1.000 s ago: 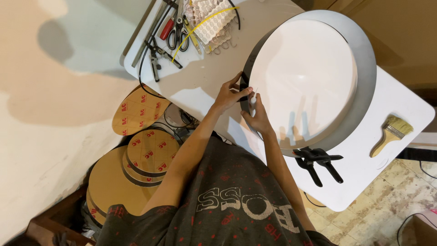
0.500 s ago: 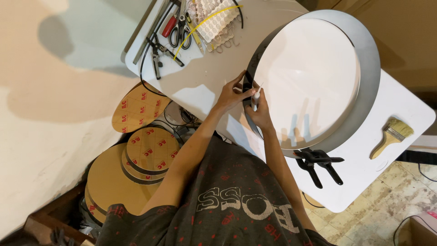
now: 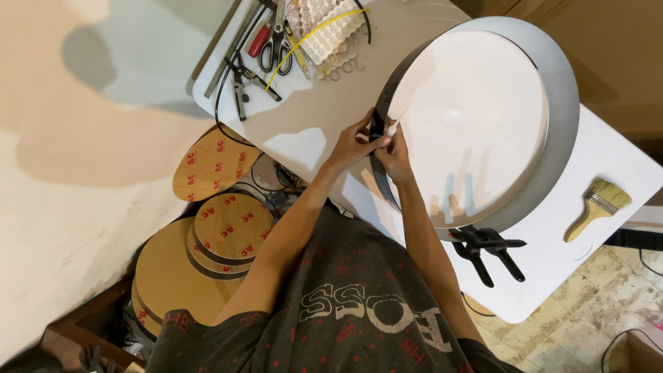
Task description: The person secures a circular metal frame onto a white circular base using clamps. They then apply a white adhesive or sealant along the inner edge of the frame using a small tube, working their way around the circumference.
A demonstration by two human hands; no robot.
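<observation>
We look down past our dark printed shirt (image 3: 359,311) and both forearms to the white table (image 3: 587,262). Left of us, on the floor, lie stacked brown discs (image 3: 207,242) with red marks. Near the table's close edge two black clamps (image 3: 487,250) grip the rim of the band. Our left hand (image 3: 352,146) and right hand (image 3: 395,160) meet at the near-left side of the big round disc (image 3: 476,124), white-faced and tilted on the table. Both hands are closed in a pinch on the dark metal band (image 3: 563,117) that wraps the disc's edge; the fingertips press together where band meets disc, and a small pale piece shows between them, too small to tell what it is. To the right, well apart from the hands, lies a paintbrush (image 3: 597,206) with a wooden handle. Farther off, at the table's far-left corner, lie pliers (image 3: 242,81), scissors (image 3: 275,50), a black cable (image 3: 221,103) and pale strips (image 3: 330,33) with a yellow cord across them.
</observation>
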